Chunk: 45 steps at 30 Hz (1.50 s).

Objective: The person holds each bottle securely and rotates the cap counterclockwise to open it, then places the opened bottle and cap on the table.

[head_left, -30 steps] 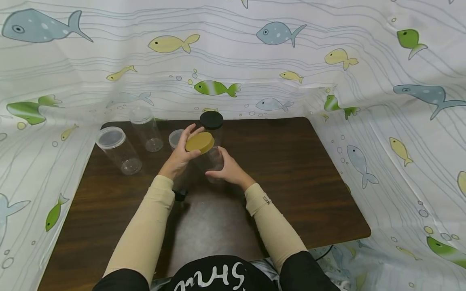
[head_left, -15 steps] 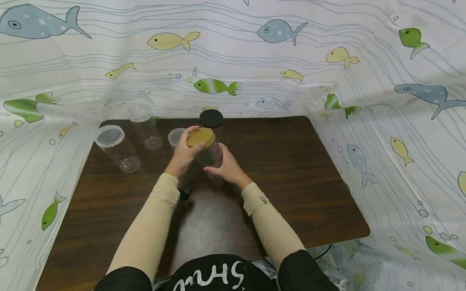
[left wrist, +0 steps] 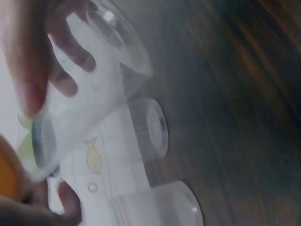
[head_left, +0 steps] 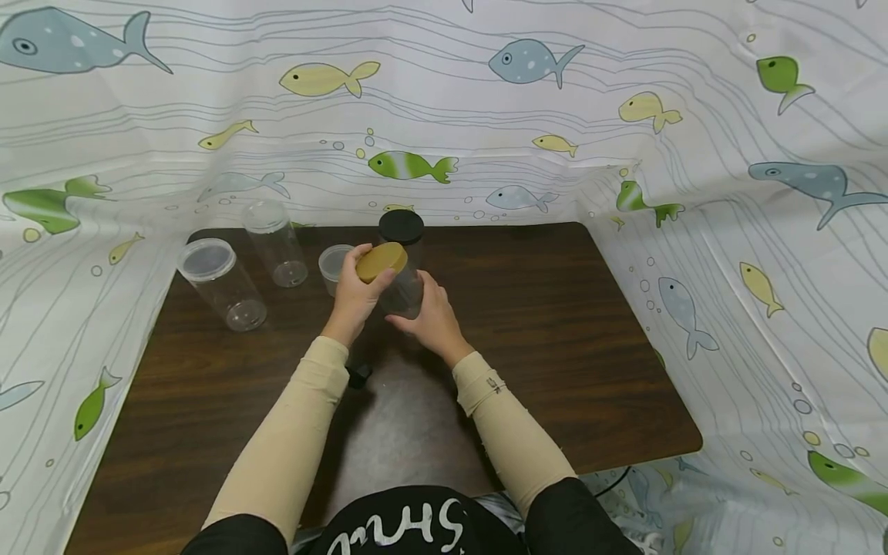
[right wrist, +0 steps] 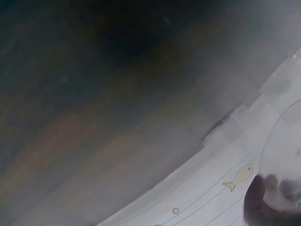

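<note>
A clear jar (head_left: 404,294) with a gold lid (head_left: 381,262) is held up above the table, leaning a little. My left hand (head_left: 352,301) grips the lid, thumb along its near side. The jar's body sits in my right hand (head_left: 435,317), the thumb on the near side. In the left wrist view, the clear jar (left wrist: 120,35) slants across, its orange-looking lid (left wrist: 7,172) at the left edge. The right wrist view catches only the jar's round end (right wrist: 287,141) and dark fingers (right wrist: 263,209). Just behind stands a black-lidded jar (head_left: 401,226), partly hidden.
A short clear jar (head_left: 333,266) stands beside my left hand. Two tall clear jars, the front one (head_left: 222,285) and the back one (head_left: 277,247), stand at the table's left. Fish-printed sheeting (head_left: 444,100) surrounds the brown table (head_left: 555,347).
My left hand has shifted right round the gold lid, its thumb now farther along the near side. My right hand still holds the jar and has moved only slightly.
</note>
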Each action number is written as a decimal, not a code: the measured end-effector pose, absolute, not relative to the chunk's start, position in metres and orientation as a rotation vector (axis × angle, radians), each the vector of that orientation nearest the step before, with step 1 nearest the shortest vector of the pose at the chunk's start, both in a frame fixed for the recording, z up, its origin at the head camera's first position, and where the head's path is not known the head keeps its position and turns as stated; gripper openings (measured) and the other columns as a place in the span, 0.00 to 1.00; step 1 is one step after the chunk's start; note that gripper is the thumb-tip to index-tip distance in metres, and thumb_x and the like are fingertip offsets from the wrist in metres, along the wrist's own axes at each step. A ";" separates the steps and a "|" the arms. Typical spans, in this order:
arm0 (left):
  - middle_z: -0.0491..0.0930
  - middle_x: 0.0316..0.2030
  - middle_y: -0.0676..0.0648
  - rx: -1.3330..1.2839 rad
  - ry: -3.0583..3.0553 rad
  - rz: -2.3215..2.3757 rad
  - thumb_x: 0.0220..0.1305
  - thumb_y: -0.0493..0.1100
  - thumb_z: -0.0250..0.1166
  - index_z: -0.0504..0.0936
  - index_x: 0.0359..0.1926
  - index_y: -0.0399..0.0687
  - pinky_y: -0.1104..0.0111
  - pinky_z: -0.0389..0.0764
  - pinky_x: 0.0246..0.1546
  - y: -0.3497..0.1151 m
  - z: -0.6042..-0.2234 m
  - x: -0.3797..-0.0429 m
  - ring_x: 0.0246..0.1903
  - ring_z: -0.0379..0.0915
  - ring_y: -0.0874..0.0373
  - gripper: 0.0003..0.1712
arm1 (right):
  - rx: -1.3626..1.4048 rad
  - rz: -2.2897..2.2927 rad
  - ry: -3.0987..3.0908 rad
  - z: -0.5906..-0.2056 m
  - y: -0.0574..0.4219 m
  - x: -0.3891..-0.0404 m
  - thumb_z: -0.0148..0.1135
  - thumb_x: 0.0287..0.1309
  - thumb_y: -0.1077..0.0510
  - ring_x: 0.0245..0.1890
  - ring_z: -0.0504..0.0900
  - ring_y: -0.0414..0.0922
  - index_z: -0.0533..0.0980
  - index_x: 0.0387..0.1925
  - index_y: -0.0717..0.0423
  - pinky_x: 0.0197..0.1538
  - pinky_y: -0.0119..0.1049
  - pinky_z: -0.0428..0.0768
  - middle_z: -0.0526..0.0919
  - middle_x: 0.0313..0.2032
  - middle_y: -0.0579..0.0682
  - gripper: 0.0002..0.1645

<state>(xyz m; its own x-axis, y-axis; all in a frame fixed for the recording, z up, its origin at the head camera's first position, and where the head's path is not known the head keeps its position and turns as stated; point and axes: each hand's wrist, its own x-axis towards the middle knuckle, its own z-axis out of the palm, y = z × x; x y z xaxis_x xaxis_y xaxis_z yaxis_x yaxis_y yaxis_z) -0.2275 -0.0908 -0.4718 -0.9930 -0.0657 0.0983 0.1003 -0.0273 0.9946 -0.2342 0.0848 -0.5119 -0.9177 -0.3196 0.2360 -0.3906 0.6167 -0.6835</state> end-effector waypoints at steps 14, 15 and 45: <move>0.55 0.75 0.40 -0.682 -1.880 -2.562 0.37 0.73 0.73 0.48 0.80 0.52 0.71 0.74 0.56 -0.130 -0.478 -0.226 0.63 0.65 0.54 0.74 | 1.059 1.818 -2.756 -0.508 0.100 -0.236 0.75 0.57 0.51 0.66 0.70 0.44 0.53 0.76 0.51 0.67 0.44 0.71 0.69 0.68 0.50 0.54; 0.56 0.75 0.41 -0.699 -1.882 -2.571 0.39 0.71 0.75 0.48 0.80 0.52 0.70 0.74 0.56 -0.131 -0.478 -0.226 0.63 0.65 0.54 0.73 | 1.070 1.828 -2.749 -0.509 0.100 -0.236 0.76 0.57 0.51 0.66 0.70 0.44 0.53 0.76 0.51 0.67 0.44 0.71 0.69 0.68 0.49 0.54; 0.62 0.68 0.40 0.064 -2.129 -2.152 0.65 0.57 0.70 0.58 0.76 0.45 0.58 0.72 0.59 -0.096 -0.474 -0.226 0.60 0.65 0.47 0.47 | 0.527 1.261 -2.816 -0.512 0.075 -0.228 0.78 0.51 0.40 0.64 0.68 0.57 0.54 0.76 0.58 0.62 0.53 0.74 0.66 0.70 0.57 0.62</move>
<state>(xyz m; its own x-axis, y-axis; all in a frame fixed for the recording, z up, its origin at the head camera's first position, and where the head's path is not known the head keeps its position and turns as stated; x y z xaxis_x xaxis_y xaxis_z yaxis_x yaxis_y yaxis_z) -0.2258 -0.0961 -0.4738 -0.9927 -0.1100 0.0497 0.0509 -0.0078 0.9987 -0.2285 0.0746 -0.5120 -0.9433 -0.2982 0.1457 -0.3073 0.6188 -0.7229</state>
